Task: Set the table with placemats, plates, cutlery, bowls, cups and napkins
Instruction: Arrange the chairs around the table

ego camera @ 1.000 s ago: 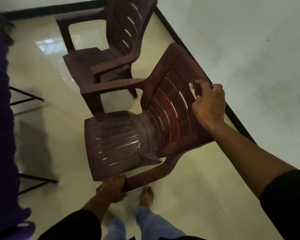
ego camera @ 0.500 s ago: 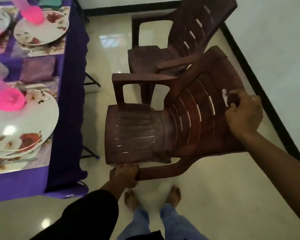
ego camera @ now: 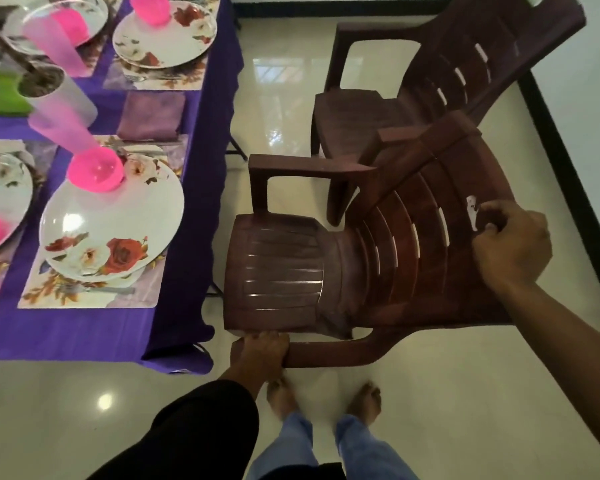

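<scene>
The table (ego camera: 94, 327), under a purple cloth (ego camera: 194, 202), runs out of view at the left and top edges, so only its right edge and near right corner show; a plate (ego camera: 0, 192) at the left margin is cut off, and a fork (ego camera: 97, 290) lying on the placemat (ego camera: 142, 292) by the near edge is half lost in the mat's flower print. What fills the pale tumbler (ego camera: 54, 90) further back is hard to make out, perhaps cutlery handles. The near chair (ego camera: 361, 265) stands just off the table's right edge, seat front turned toward the cloth and slatted back leaning away toward the wall (ego camera: 586, 98), so its long axis lies across the view from left to right. The left hand (ego camera: 262, 351) clenches round the front end of the near armrest, fingers wrapped over its top; the right hand (ego camera: 510, 244) grasps the top of the backrest with curled fingers hooked into the handle slot, beside a white scuff. A second chair (ego camera: 430, 88) stands behind it, facing the same way, its top corner cut by the frame. On the near right corner of the tabletop a large flowered plate (ego camera: 118, 226) sits on the placemat, a pink cup (ego camera: 96, 173) overturned on its far rim; a folded purple napkin (ego camera: 151, 116) lies beyond it by the right edge, then another plate (ego camera: 165, 39) with a pink cup (ego camera: 151, 6). The floor (ego camera: 465, 393) is glossy cream tile with a black skirting along the wall; two bare feet and blue trouser legs show at the bottom
</scene>
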The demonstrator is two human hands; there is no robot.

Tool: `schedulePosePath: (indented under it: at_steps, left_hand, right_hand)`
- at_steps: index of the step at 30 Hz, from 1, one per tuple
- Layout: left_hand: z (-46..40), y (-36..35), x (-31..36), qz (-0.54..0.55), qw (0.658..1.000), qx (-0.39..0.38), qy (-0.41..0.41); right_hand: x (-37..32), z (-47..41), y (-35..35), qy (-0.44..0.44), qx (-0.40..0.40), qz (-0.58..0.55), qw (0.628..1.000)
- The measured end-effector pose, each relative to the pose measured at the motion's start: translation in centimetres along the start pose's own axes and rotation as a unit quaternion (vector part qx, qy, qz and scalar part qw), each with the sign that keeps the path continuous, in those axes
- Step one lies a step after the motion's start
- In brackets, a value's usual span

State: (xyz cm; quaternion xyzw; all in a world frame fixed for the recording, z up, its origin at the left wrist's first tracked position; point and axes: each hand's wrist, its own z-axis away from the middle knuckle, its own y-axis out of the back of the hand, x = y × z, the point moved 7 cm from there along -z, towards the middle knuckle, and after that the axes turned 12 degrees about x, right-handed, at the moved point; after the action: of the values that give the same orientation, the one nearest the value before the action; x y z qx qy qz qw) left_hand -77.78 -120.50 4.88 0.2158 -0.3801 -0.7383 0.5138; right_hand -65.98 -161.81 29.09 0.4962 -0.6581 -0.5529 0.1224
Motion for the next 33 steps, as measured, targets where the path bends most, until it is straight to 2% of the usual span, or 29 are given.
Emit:
schedulePosePath:
  at_steps: [7, 13, 20, 33]
  left_hand:
    - [0.0, 0.0, 0.8, 0.009, 1.000, 0.005, -0.004]
    - [-0.3, 1.2, -3.4, -0.011, 1.000, 0.008, 0.026]
    - [-0.1, 0.8, -5.1, 0.003, 0.999, 0.003, 0.038]
    - [0.1, 0.7, -5.2, 0.014, 0.999, -0.004, 0.052]
  right_hand:
    - [2.0, 0.3, -0.4, -0.008, -0.034, 0.015, 0.999]
    - [-1.2, 1.0, -2.4, -0.023, -0.048, -0.037, 0.998]
    - [-3.7, 1.6, -3.3, -0.014, -0.047, -0.041, 0.998]
    - [-5.2, 2.5, -4.1, 0.073, -0.090, 0.097, 0.989]
